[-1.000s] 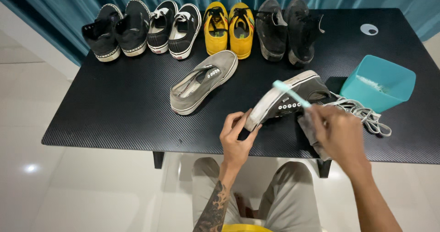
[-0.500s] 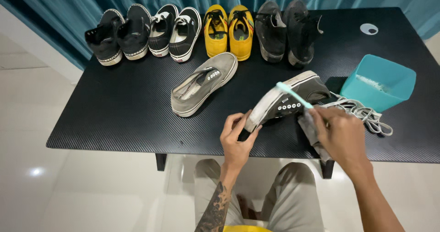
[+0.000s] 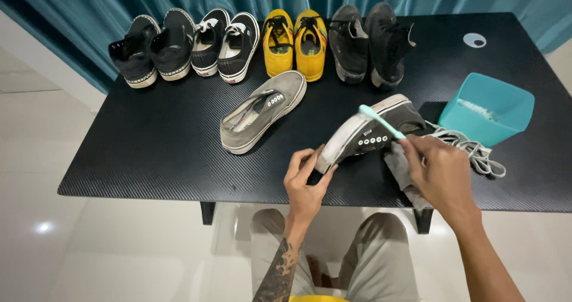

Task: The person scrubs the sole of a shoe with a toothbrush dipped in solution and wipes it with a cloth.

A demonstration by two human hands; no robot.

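At the table's near edge your left hand (image 3: 305,183) pinches the black sneaker's (image 3: 369,136) toe, and your right hand (image 3: 442,172) grips the teal toothbrush (image 3: 381,121). Keep that toe pinned and use short strokes on the white rubber.

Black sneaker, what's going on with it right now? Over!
Left hand grips black sneaker at the toe. Right hand holds teal toothbrush on its side. Grey cloth and loose laces alongside.
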